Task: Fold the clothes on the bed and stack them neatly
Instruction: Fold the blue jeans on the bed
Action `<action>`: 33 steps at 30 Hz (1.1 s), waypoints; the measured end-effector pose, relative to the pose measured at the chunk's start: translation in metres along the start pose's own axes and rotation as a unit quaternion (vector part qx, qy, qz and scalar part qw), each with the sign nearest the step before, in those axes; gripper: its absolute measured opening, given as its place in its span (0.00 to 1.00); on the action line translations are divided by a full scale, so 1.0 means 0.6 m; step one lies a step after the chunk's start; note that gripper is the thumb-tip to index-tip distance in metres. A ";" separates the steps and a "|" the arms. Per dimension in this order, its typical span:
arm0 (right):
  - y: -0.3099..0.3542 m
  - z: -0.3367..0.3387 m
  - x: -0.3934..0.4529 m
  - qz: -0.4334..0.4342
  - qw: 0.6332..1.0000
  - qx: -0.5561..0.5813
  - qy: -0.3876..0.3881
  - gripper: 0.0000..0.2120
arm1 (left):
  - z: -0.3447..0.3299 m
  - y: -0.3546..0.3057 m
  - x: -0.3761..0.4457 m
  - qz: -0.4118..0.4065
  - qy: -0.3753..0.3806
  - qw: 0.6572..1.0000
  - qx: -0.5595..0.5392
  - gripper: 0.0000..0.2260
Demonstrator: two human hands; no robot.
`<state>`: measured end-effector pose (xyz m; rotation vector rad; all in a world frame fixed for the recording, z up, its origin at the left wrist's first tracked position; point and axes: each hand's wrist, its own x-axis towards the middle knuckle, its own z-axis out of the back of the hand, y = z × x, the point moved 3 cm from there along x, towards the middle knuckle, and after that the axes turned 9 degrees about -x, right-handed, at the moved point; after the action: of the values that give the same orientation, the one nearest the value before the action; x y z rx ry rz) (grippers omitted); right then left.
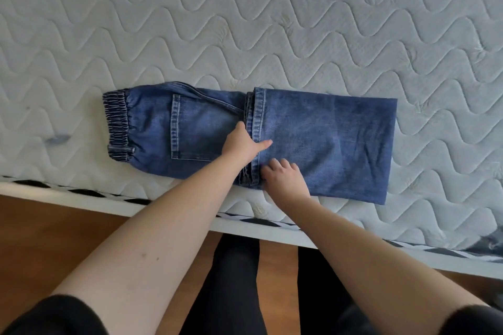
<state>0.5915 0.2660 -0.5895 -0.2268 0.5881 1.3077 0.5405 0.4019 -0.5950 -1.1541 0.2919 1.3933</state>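
Lying folded along the near edge of the mattress (pixel 272 22), jeans (pixel 326 139) have hems doubled back over the seat. Left hand (pixel 241 144) pinches the hems, thumb on top; right hand (pixel 284 177) grips them with curled fingers.

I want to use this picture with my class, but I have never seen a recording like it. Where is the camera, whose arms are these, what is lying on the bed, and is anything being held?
There is no machine here. A person wears a camera on the head, so this single picture looks forward and down along their own bare arms. They stand at the edge of a mattress with a wavy quilted cover. On it lies a pair of blue jeans, folded so the hemmed leg ends lie over the seat, near the back pocket; the elastic waistband points left. The left hand grips the hem edge with the thumb on top. The right hand rests on the hem nearer the bed's edge, fingers curled; whether it pinches the cloth is unclear. Something dark shows at the top edge, too cut off to identify.
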 end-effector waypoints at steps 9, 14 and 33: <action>0.015 0.010 -0.036 0.023 0.989 0.046 -0.142 0.11 | 0.015 0.026 -0.015 -0.053 -0.047 0.997 -0.024 0.12; 0.031 0.000 -0.043 0.030 0.985 0.051 -0.160 0.09 | 0.023 0.058 -0.020 -0.035 -0.013 0.999 -0.030 0.10; -0.216 0.003 -0.044 -0.118 0.982 0.074 -0.128 0.23 | 0.033 -0.075 0.040 -0.174 -0.088 0.980 -0.044 0.12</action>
<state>0.7116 0.2104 -0.5954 -0.0033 0.4228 1.0377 0.5761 0.4419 -0.5836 -1.0855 -0.0965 1.1962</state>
